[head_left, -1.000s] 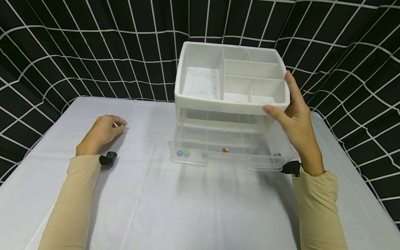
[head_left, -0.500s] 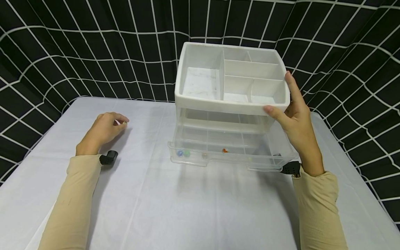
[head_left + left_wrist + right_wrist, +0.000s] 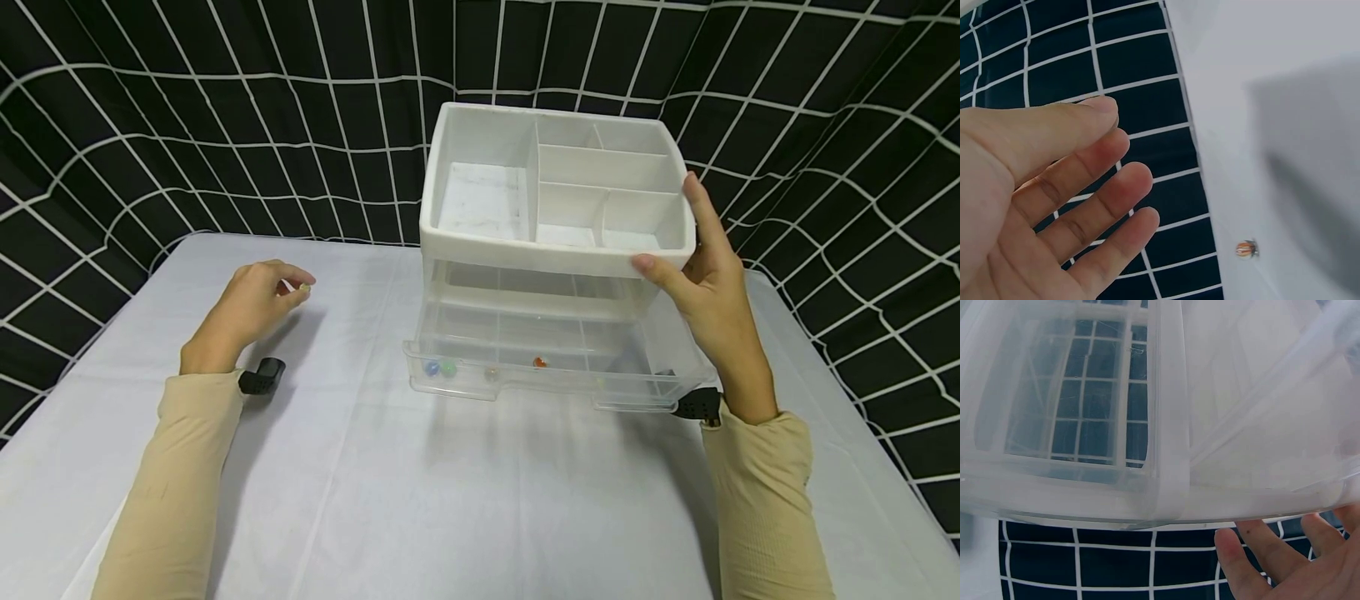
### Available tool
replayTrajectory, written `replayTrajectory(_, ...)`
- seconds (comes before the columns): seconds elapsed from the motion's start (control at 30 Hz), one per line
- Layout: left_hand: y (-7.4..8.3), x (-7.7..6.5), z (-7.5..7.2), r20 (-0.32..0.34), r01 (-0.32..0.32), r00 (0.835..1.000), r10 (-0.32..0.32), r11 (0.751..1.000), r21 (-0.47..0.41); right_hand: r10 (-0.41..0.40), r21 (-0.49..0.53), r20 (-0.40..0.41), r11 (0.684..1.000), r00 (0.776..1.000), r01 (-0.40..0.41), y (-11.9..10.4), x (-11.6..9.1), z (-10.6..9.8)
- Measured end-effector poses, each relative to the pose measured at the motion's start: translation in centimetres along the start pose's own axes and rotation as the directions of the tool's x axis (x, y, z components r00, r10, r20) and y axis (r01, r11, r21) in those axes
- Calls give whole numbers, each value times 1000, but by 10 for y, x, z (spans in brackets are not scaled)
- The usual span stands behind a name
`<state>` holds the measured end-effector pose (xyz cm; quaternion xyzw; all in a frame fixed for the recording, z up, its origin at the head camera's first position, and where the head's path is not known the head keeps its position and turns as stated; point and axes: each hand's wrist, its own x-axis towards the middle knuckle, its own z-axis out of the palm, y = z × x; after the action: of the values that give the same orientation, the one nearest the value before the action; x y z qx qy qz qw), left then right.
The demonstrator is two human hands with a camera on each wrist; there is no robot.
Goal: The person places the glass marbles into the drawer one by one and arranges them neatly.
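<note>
On the left of the head view, my left hand (image 3: 251, 304) pinches a small pale yellowish marble (image 3: 304, 287) between thumb and fingertips, above the white cloth. The left wrist view hides that marble behind the thumb; an orange-striped marble (image 3: 1245, 249) lies on the cloth there. My right hand (image 3: 712, 292) grips the right side of a white plastic drawer organizer (image 3: 558, 254), thumb on the front rim. Its clear drawer (image 3: 540, 379) is pulled out, holding several marbles, including a blue marble (image 3: 432, 367), a green marble (image 3: 447, 368) and an orange marble (image 3: 539, 362).
The organizer's top has several divided compartments (image 3: 487, 196). A white cloth (image 3: 360, 467) covers the table. Black curtains (image 3: 300, 117) with a white grid surround the back and sides. The open drawer juts forward over the table.
My left hand has risen slightly and shifted a little away and to the right, with the pale marble now showing at its fingertips. The right hand and organizer stay essentially still.
</note>
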<state>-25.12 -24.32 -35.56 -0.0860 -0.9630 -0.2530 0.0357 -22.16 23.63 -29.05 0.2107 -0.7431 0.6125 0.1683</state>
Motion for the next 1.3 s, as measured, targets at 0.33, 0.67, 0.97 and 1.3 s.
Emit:
replayTrajectory(0.33,13,-3,-6,-50,-65,997,66,998,9,5,0,-4,1000,1000,-5,0,0,0)
replayTrajectory(0.67,24,-7,-10,-95,-115,989,115,993,13,8,-1,-6,1000,1000,-8,0,0,0)
replayTrajectory(0.97,35,-10,-12,-147,-152,978,147,988,-28,6,1,0,1000,1000,-6,1,0,0)
replayTrajectory(1.3,47,-13,-14,-206,-173,966,155,982,-72,4,0,-2,1000,1000,-4,2,-1,0)
